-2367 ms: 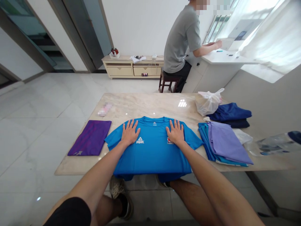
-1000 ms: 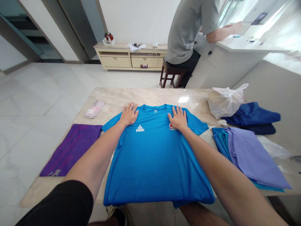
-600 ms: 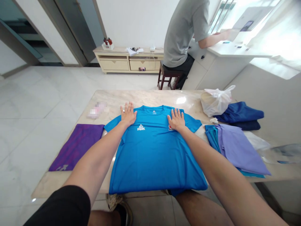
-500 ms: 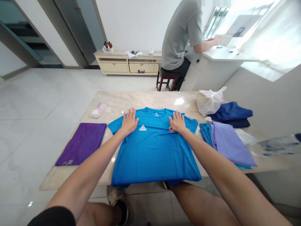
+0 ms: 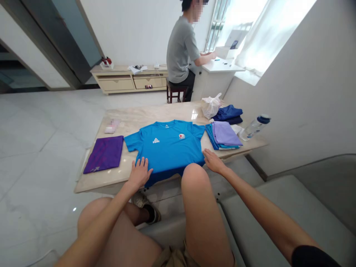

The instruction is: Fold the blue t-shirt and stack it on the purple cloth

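Fingers on both hands are spread flat, nothing pinched. Left hand [image 5: 139, 173] rests on the blue shirt's [image 5: 167, 146] bottom hem at the near table [image 5: 116, 178] edge, lower middle of frame; right hand [image 5: 213, 161] sits just off the hem's right corner, by the edge. Shirt lies flat mid-table w/ hem hanging over the front. Purple cloth [image 5: 105, 154] just left, lilac stack [image 5: 224, 135] just right, w/ thin strips of bare table between. Bottle [image 5: 253, 127] lies at the right edge. Back half has open room.
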Demonstrator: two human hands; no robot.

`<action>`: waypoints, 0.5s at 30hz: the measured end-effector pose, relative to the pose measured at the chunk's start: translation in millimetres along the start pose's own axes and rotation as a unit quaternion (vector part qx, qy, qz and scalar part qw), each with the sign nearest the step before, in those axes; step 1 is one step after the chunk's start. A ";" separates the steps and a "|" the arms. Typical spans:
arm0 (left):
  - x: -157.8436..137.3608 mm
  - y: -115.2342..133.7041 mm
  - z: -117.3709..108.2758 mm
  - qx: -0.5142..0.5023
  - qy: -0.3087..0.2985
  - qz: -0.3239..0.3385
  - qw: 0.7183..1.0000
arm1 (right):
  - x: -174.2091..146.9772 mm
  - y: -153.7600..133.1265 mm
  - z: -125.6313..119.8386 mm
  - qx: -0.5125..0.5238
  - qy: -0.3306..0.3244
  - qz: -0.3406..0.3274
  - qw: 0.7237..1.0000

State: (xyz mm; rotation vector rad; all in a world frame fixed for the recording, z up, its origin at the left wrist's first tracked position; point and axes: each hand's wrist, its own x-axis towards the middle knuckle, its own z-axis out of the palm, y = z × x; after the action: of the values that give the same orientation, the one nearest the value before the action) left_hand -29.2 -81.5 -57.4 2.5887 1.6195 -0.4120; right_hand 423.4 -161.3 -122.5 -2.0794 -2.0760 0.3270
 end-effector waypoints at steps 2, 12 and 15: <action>-10.4 -0.5 -20.2 0.022 -0.049 -0.005 0.999 | -6.7 -8.0 -5.0 0.030 0.022 0.019 0.999; 69.8 -33.3 -21.4 -0.042 0.038 0.030 0.998 | 142.3 5.4 -23.9 0.098 0.092 0.240 0.961; 109.9 -36.3 0.7 -0.073 0.049 0.023 0.996 | 184.7 21.6 -21.5 0.084 0.099 0.292 0.948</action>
State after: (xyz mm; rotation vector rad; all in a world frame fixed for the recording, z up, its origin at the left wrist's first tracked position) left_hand -16.3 30.7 -83.1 2.5680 1.5512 -0.1593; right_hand 449.8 23.7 -112.6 -2.4560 -1.2410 0.3401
